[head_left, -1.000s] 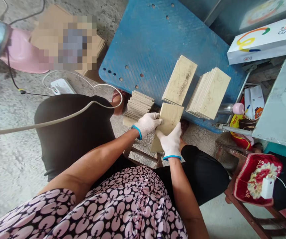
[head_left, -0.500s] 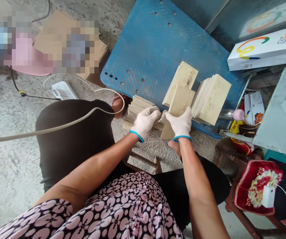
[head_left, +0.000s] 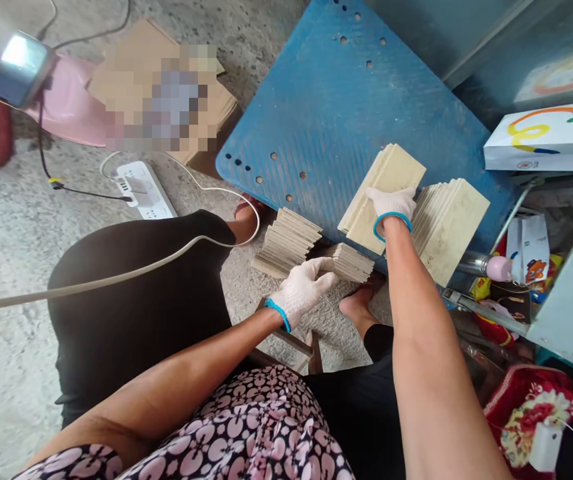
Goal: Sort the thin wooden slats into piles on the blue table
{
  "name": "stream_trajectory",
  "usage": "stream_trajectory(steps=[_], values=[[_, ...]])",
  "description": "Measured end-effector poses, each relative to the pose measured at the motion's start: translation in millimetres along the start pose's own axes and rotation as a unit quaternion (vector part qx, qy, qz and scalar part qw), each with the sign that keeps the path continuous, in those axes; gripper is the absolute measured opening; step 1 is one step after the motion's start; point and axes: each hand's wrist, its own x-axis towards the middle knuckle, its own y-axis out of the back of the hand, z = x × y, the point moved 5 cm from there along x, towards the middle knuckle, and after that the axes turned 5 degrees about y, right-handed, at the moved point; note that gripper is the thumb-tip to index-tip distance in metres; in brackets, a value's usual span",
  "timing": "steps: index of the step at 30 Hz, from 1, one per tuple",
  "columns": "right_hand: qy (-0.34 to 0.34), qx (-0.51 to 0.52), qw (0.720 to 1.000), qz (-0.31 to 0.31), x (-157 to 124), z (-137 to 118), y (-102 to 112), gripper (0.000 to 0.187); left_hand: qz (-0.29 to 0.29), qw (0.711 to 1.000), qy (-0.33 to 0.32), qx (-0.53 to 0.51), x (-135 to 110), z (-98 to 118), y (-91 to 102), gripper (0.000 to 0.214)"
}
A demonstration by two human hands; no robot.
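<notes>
Both my hands wear white knit gloves with blue cuffs. My right hand (head_left: 394, 203) lies across a pale thin board (head_left: 365, 232) on the leaning stack (head_left: 400, 163) on the blue table, thumb to one side and fingers to the other; its fingertips are partly hidden. Beside it stands a thicker row of similar boards (head_left: 454, 227). My left hand (head_left: 304, 290) is lower, thumb and forefinger apart, at the near edge of a small row of boards (head_left: 350, 262). Left of that, another fanned row of boards (head_left: 289, 240) sits below the table edge.
The blue table (head_left: 326, 127) has holes along its edges. A white cable (head_left: 166, 265) crosses over my leg to a power strip (head_left: 146, 190) on the floor. At right are a pink-capped flask (head_left: 497, 269) and a white box (head_left: 551, 137). A cardboard box (head_left: 136, 60) stands upper left.
My right hand has carried a board up and right onto the leaning stack. My left hand has moved down slightly and its fingers have parted. The view has shifted.
</notes>
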Motion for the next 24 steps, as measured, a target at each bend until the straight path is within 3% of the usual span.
stream_trajectory(steps=[5,11,15,18,21,24], values=[[-0.083,0.004,0.995,0.06,1.6,-5.1,5.7,0.109,0.003,0.999,0.026,0.041,0.4,-0.7,5.6,0.038],[-0.103,-0.007,0.993,0.053,7.2,-7.4,0.6,0.103,0.003,0.998,0.037,0.046,2.8,-5.0,5.4,0.04],[-0.07,-0.012,0.995,0.072,7.3,-8.4,-1.1,0.084,0.014,0.997,0.025,0.067,5.4,-6.7,6.1,0.036],[-0.063,0.001,0.994,0.084,7.1,-3.1,-0.6,0.081,0.008,0.994,0.017,0.106,6.5,-2.8,6.9,0.028],[-0.039,0.029,0.991,0.126,2.0,8.1,6.2,0.077,0.007,0.99,-0.01,0.141,7.6,3.8,7.3,0.022],[0.025,0.059,0.985,0.16,-18.7,28.4,14.5,0.064,0.019,0.985,-0.03,0.168,11.5,4.0,6.3,0.021]])
